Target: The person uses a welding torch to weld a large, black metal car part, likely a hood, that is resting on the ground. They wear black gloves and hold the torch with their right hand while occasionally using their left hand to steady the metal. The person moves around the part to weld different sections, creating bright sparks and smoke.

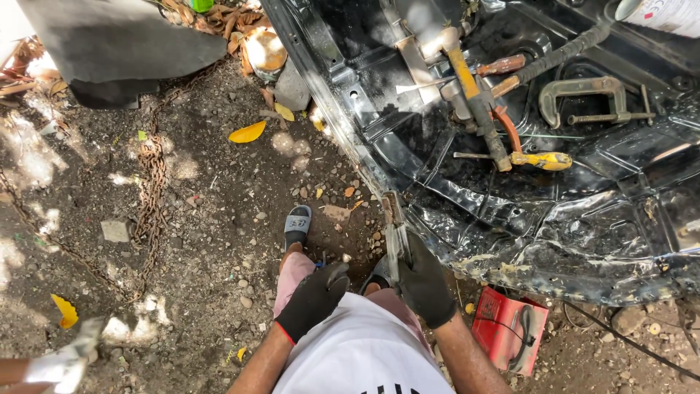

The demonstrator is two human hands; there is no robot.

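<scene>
While my right hand (425, 281) is clamped around the flat metal strip (394, 232) at the edge of the black car panel (554, 219), my left hand (313, 298) hovers half-curled and empty, so I judge that next it must brace the strip.

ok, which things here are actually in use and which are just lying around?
In use:
right hand, gloved, gripping a flat metal strip
left hand, gloved, beside it, holding nothing
black sheet-metal panel, its edge at the strip

Lying about:
C-clamp
yellow-handled screwdriver
hammer
rusty chain
red box
</scene>
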